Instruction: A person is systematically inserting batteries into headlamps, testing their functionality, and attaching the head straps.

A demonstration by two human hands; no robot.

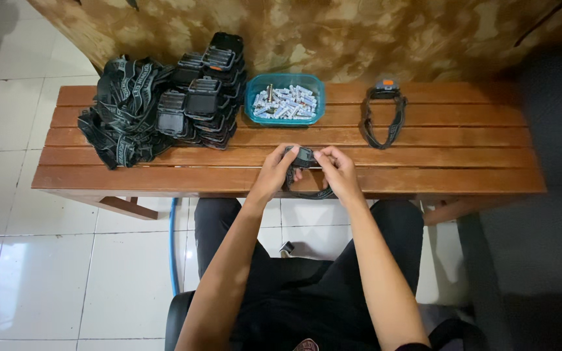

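Both my hands hold one black headlamp (304,156) over the front slats of the wooden table (424,179). My left hand (274,172) grips its left side and my right hand (338,170) grips its right side. The lamp's dark strap (307,192) hangs in a loop below my hands over the table's front edge. The fingers hide most of the lamp body.
A heap of black headlamps with tangled straps (164,104) fills the table's back left. A teal tray of small batteries (285,99) sits at the back middle. A single headlamp with an orange button (384,110) lies to its right. A patterned wall runs behind.
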